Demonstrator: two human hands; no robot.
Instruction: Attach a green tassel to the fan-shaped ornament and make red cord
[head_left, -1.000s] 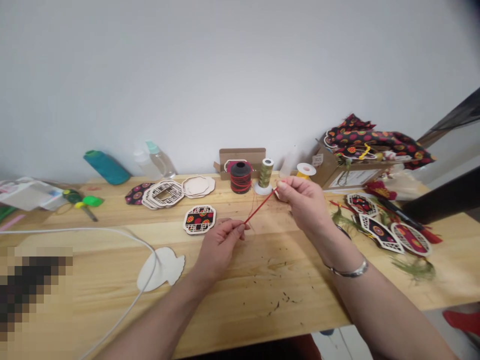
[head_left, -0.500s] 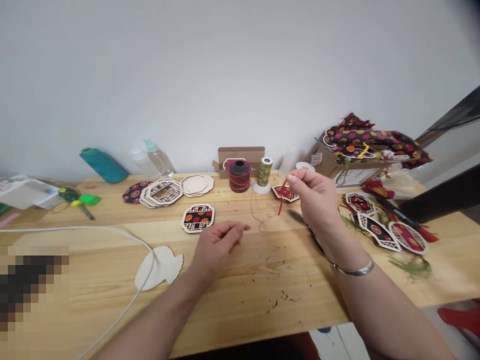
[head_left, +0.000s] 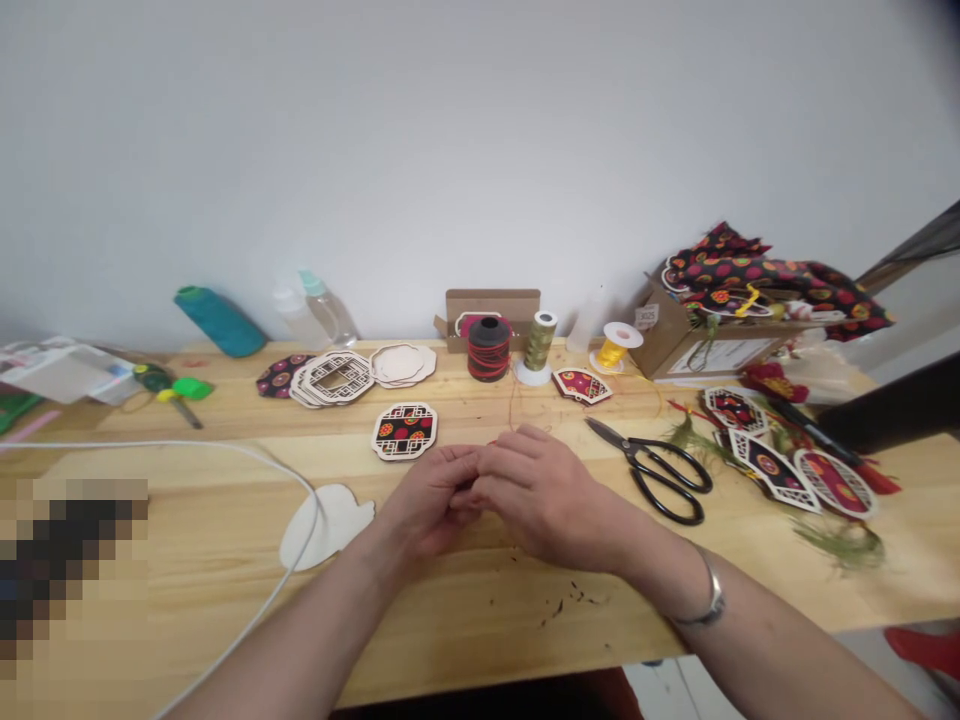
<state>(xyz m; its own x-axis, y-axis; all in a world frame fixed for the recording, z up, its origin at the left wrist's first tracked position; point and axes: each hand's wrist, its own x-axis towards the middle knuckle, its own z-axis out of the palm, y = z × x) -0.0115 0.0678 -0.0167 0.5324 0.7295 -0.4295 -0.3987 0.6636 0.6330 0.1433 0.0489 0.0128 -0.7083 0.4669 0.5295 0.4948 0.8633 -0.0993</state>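
My left hand and my right hand meet low over the middle of the wooden table, fingertips pinched together. A speck of red cord shows at the fingers; the rest of it is hidden behind them. Just beyond my left hand lies an octagonal lattice-framed piece with patterned fabric. Black-handled scissors lie open to the right of my right hand. Behind the hands are a fan-shaped fabric piece, a spool of dark red cord and a green thread spool.
Stacked lattice frames and a teal thread cone are at the back left. A white cable crosses a pale cutout. To the right are finished pieces, a cardboard box and a yellow spool.
My right hand has come down and left from above the scissors, bringing the red cord to my left hand. The scissors and yellow spool now show fully.
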